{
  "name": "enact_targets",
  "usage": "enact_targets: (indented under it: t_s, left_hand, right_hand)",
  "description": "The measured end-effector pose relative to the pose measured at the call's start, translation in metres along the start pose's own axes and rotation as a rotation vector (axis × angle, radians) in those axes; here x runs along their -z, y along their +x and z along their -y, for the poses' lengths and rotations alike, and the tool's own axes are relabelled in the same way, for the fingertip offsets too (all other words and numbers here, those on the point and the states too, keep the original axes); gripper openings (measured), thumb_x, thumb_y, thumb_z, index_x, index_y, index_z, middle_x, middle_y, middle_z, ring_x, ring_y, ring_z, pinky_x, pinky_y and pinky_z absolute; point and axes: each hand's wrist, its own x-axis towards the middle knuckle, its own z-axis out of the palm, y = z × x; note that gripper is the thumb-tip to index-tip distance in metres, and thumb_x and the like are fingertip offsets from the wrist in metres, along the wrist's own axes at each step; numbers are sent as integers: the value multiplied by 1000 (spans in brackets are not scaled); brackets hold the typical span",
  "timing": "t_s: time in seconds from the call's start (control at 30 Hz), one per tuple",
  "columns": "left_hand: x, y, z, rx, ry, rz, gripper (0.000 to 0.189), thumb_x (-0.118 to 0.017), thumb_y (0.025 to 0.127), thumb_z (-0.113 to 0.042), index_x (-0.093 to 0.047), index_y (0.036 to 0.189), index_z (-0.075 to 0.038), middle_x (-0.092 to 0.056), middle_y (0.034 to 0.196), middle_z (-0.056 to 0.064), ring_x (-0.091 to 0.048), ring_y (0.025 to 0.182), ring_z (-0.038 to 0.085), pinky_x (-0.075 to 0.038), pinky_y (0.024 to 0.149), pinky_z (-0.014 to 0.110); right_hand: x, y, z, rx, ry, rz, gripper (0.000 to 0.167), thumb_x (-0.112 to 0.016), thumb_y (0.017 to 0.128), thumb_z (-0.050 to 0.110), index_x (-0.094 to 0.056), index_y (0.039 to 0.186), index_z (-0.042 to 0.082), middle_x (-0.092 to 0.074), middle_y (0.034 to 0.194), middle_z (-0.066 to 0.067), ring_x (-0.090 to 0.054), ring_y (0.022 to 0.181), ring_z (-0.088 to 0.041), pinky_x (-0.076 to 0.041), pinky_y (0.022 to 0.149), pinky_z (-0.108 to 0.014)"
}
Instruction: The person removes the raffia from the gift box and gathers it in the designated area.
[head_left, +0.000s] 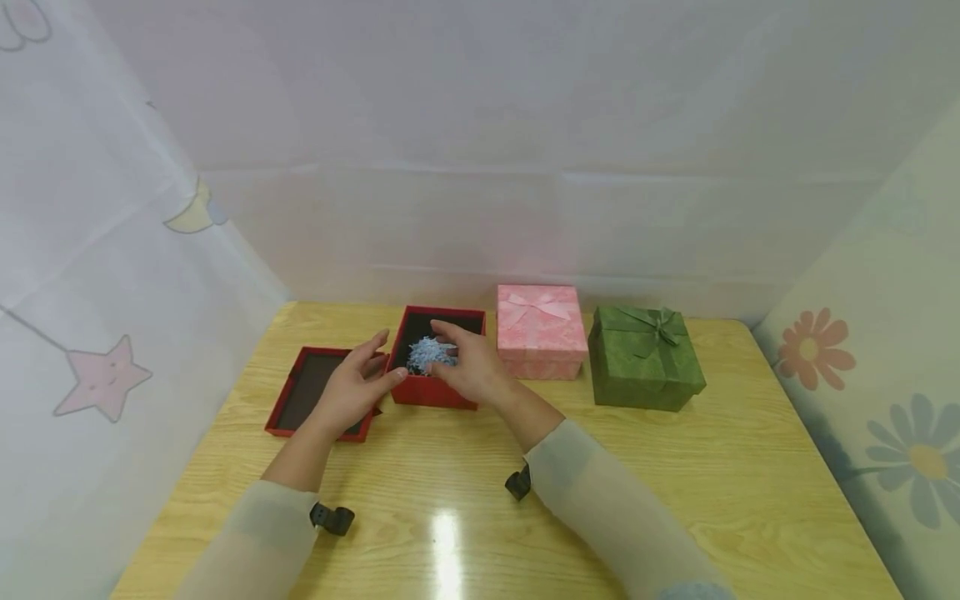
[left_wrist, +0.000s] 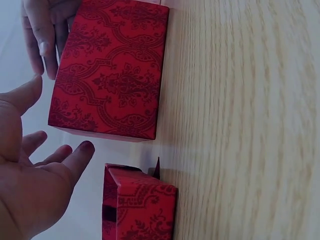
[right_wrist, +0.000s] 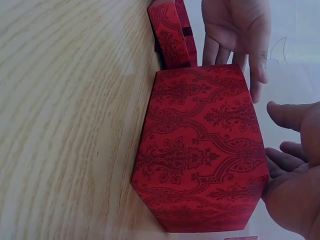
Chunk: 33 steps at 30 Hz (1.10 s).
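A red patterned gift box (head_left: 435, 392) stands uncovered on the table, its inside dark. Light blue shredded paper (head_left: 427, 353) lies in a heap within it. Over the box's right side is my right hand (head_left: 472, 367), fingers reaching past the rim beside the shreds, thumb held apart from them. My left hand (head_left: 355, 389) is at the box's left front corner, fingers spread and thumb near the rim; nothing is in it. Below that hand lies the red lid (head_left: 315, 387), dark inside facing up. In the left wrist view the left hand (left_wrist: 45, 170) shows loose, extended fingers.
Right of the red box stands a pink gift box (head_left: 536, 333) with a bow. A green gift box (head_left: 645, 358), ribboned too, is farther right. Pale printed sheets (head_left: 487, 225) hang behind and at both sides of the wooden table (head_left: 570, 517).
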Motion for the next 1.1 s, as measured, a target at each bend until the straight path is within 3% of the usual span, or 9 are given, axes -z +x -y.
enact_targets:
  t_s: [0.17, 0.37, 0.5, 0.6, 0.73, 0.8, 0.93, 1.03, 1.1]
  left_hand:
    - [-5, 6, 4, 20, 30, 9, 87, -71, 92, -62, -25, 163, -43, -20, 171, 4, -34, 151, 38, -51, 102, 58]
    - [-8, 7, 5, 34, 18, 44, 88, -70, 94, -60, -23, 165, -40, -21, 171, 5, -30, 152, 39, -44, 110, 57]
    - [-8, 7, 2, 67, -26, 65, 88, -72, 93, -58, -25, 165, -40, -27, 168, 12, -59, 117, 53, -56, 83, 54]
    - [-8, 9, 3, 84, -35, 71, 87, -73, 92, -59, -27, 164, -42, -30, 166, 17, -57, 92, 55, -54, 69, 52]
    - [-8, 12, 6, 75, -39, 74, 87, -73, 91, -59, -28, 163, -42, -32, 166, 16, -61, 97, 49, -53, 70, 47]
    - [-8, 13, 7, 73, -64, 79, 86, -74, 92, -57, -29, 163, -42, -33, 165, 16, -58, 82, 55, -52, 63, 49]
    - [-9, 13, 9, 75, -102, 86, 85, -75, 92, -55, -30, 163, -41, -35, 163, 18, -49, 70, 57, -48, 54, 47]
    - [-9, 12, 10, 88, -101, 73, 85, -76, 91, -56, -30, 162, -43, -30, 167, 14, -56, 89, 58, -50, 58, 46]
    - [-8, 11, 10, 87, -76, 65, 86, -75, 90, -59, -30, 162, -44, -26, 169, 10, -57, 118, 53, -53, 68, 42]
  right_hand:
    - [1, 6, -2, -3, -48, 7, 74, -79, 94, 23, -43, 160, 21, -60, 147, -12, -64, 126, -34, -55, 100, -41]
    - [1, 13, -3, 2, -138, 14, 74, -78, 94, 27, -44, 159, 19, -61, 145, -13, -64, 126, -33, -54, 101, -42]
    - [1, 16, -3, 2, -196, 21, 74, -78, 94, 31, -43, 159, 18, -63, 143, -12, -65, 123, -31, -55, 100, -43]
    - [1, 18, -2, 1, -226, 30, 75, -78, 94, 31, -44, 159, 18, -64, 142, -11, -64, 125, -29, -54, 100, -44]
    - [1, 23, 0, 13, -281, 41, 77, -79, 92, 33, -44, 159, 16, -63, 144, -11, -63, 126, -26, -53, 103, -44]
    - [2, 26, 0, 14, -320, 53, 78, -79, 92, 35, -43, 159, 16, -62, 145, -9, -66, 120, -24, -53, 103, -42]
    - [3, 30, 1, -1, -359, 92, 81, -79, 92, 37, -40, 161, 17, -59, 149, -7, -67, 118, -23, -53, 103, -41]
    - [2, 35, 2, -14, -368, 119, 83, -79, 92, 36, -38, 162, 17, -56, 151, -7, -63, 126, -25, -52, 105, -43]
    - [0, 38, 3, -26, -384, 131, 84, -79, 92, 34, -37, 162, 17, -56, 152, -7, -60, 131, -26, -50, 107, -44]
